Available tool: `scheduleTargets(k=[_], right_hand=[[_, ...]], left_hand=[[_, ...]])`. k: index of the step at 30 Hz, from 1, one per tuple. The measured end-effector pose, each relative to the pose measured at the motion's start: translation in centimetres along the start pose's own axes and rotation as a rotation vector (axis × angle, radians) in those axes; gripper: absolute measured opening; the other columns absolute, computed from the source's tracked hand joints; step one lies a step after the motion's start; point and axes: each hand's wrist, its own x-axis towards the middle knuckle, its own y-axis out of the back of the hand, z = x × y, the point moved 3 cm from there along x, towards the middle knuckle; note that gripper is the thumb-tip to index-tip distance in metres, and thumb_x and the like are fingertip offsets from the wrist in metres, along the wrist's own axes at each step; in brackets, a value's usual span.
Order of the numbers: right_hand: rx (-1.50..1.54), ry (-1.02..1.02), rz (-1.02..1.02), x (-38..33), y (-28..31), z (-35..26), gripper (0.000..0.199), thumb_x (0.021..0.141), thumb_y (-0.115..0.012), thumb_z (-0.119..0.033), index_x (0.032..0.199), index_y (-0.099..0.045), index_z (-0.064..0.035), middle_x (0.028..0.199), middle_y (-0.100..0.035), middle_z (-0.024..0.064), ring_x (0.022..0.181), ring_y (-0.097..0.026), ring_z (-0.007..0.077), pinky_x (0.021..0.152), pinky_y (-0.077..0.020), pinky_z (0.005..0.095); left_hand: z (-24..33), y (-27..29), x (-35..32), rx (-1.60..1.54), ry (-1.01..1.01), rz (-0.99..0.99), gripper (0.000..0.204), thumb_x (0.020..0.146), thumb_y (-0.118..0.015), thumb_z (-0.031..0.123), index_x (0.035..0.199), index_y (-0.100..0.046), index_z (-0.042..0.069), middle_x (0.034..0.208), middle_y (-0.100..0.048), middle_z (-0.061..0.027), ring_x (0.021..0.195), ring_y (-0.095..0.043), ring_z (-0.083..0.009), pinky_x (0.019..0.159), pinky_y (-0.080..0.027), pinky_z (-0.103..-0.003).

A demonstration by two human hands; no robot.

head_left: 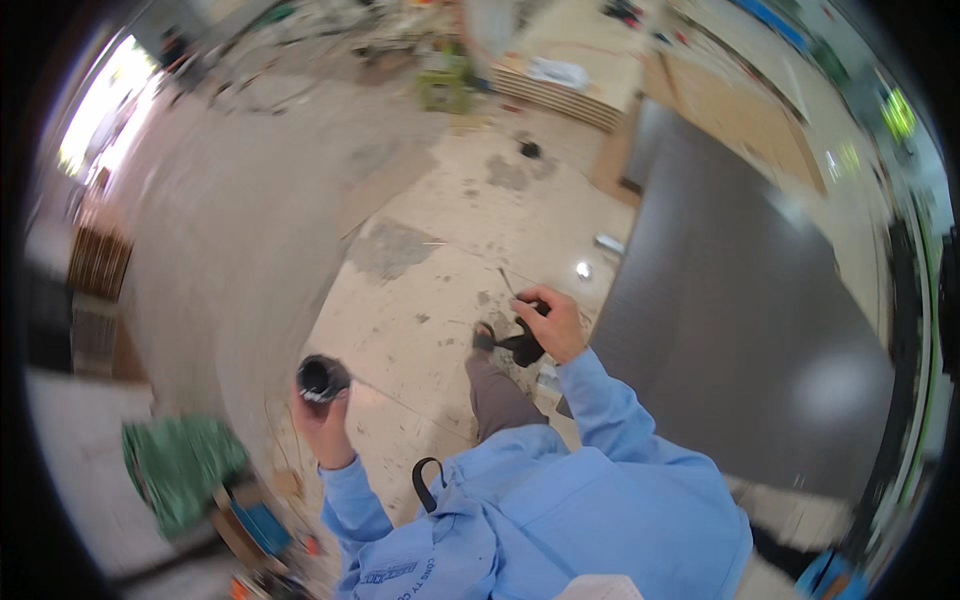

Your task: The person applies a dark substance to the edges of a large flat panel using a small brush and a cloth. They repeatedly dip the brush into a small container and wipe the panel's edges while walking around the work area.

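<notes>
My left hand [325, 430] is wrapped round a dark, glossy, round thing with a hollow black middle [320, 378], held out over the floor at the left. Whether it is a roll or a cup, I cannot tell. My right hand [557, 325], fingers bent, grips a black object [525, 345] that hangs below its fingers; blur hides its kind. A thin dark strip [506, 282] sticks up by the fingertips. Just left of that hand, my sandalled foot [484, 337] stands on the pale floor boards [400, 310].
A large dark grey panel [740, 300] lies close on my right. Stacked boards [560, 95] and a yellow-green crate [443, 90] stand ahead. At the lower left are a green sheet [185, 470] and an open cardboard box [245, 520]. A small black item [530, 150] lies on the floor ahead.
</notes>
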Motion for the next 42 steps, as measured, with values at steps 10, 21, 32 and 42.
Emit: scheduleTargets(k=[10,21,32,42], right_hand=[[-0.01,-0.208,0.415,19.2,1.9,6.3,0.015,0.089,-0.079,-0.013,0.096,-0.076,0.0011,0.081,-0.073,0.0044,0.072,-0.066,0.01,0.068,-0.0534,0.0275],[-0.453,-0.188,1.037,36.0,18.0,8.4,0.018,0.088,-0.079,-0.015,0.095,-0.076,0.0013,0.079,-0.074,0.0086,0.073,-0.068,0.0145,0.072,-0.0537,0.0313],[-0.721,-0.641,1.255,46.6,25.3,14.3,0.016,0.088,-0.074,-0.018,0.094,-0.078,-0.0033,0.088,-0.076,0.0159,0.082,-0.074,0.0324,0.079,-0.0565,0.0391],[-0.755,-0.756,1.399,48.0,26.4,17.6,0.021,0.088,-0.076,-0.02,0.094,-0.077,0.0003,0.079,-0.075,0.0139,0.073,-0.072,0.0196,0.074,-0.0559,0.0344]], left_hand=[[-4.0,-18.3,27.9,0.057,0.083,-0.372,0.059,0.089,-0.074,-0.004,0.144,-0.053,-0.003,0.137,-0.063,-0.0135,0.125,-0.062,-0.0227,0.111,-0.047,-0.037],[-11.7,-46.1,47.0,-0.082,0.136,-0.769,0.063,0.087,-0.079,-0.003,0.144,-0.052,-0.003,0.134,-0.064,-0.0133,0.123,-0.063,-0.0216,0.106,-0.052,-0.036],[-18.7,-76.1,60.3,-0.092,0.35,-1.332,0.075,0.081,-0.086,0.003,0.145,-0.049,-0.003,0.138,-0.058,-0.0115,0.127,-0.058,-0.0216,0.111,-0.05,-0.038],[-19.6,-85.5,59.7,-0.035,0.386,-1.523,0.076,0.076,-0.085,-0.001,0.143,-0.051,-0.002,0.139,-0.057,-0.0099,0.123,-0.06,-0.019,0.109,-0.049,-0.033]])
